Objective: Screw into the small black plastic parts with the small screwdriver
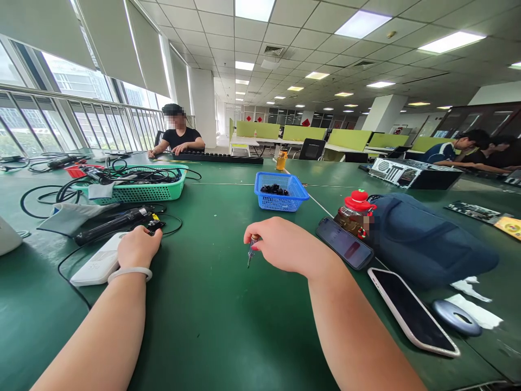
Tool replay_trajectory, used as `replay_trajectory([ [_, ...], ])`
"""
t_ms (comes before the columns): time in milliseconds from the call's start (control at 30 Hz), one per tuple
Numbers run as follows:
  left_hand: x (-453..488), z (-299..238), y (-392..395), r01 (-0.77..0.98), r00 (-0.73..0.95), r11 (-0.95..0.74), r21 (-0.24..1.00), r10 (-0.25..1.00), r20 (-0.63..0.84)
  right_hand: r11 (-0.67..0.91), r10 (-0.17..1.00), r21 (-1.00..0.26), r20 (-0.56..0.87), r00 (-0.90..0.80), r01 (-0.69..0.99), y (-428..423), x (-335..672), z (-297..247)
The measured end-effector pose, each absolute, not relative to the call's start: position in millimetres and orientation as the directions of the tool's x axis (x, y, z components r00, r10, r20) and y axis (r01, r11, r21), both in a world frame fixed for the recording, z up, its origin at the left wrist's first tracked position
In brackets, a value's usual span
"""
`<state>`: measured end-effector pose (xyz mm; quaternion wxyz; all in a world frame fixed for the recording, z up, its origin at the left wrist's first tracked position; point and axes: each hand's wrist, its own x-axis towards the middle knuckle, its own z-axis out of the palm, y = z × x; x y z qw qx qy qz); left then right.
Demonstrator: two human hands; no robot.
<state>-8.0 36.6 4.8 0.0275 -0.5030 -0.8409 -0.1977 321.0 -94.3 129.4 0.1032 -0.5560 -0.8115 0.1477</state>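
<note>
My right hand (280,244) is closed around a small screwdriver (251,254), its tip pointing down at the green table (211,320). My left hand (138,247) rests closed on the table at a small black part (154,224) with a cable; what its fingers hold is hidden. A white bracelet circles the left wrist. A white box-shaped device (100,266) lies just left of that hand, and a black tube-shaped object (114,224) lies behind it.
A blue basket (280,193) with dark parts stands ahead. A green basket (134,187) holds cables at left. Two phones (344,243) (413,310), a red-lidded jar (354,214) and a dark blue bag (423,239) lie right. A person sits at a keyboard (217,158) across; others sit far right.
</note>
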Motion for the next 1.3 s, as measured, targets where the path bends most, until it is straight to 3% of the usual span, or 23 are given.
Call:
replay_trajectory([
  [300, -7.1, 0.4, 35.9, 0.914, -0.391, 0.333, 0.233, 0.876, 0.282, 0.344, 0.930, -0.351, 0.001, -0.367, 0.871, -94.5, 320.4, 129.7],
  [733, -8.1, -0.8, 37.5, 0.890, -0.426, 0.344, 0.300, 0.862, 0.274, 0.326, 0.935, -0.369, -0.010, -0.354, 0.870, -95.5, 320.7, 129.8],
  [1167, -6.7, 0.7, 38.1, 0.895, -0.416, 0.347, 0.280, 0.875, 0.248, 0.325, 0.934, -0.375, -0.018, -0.357, 0.869, -96.2, 320.7, 131.2],
  [1300, -6.2, 0.6, 36.1, 0.876, -0.402, 0.299, 0.379, 0.886, 0.230, 0.333, 0.932, -0.357, -0.015, -0.362, 0.873, -96.3, 320.8, 131.8],
])
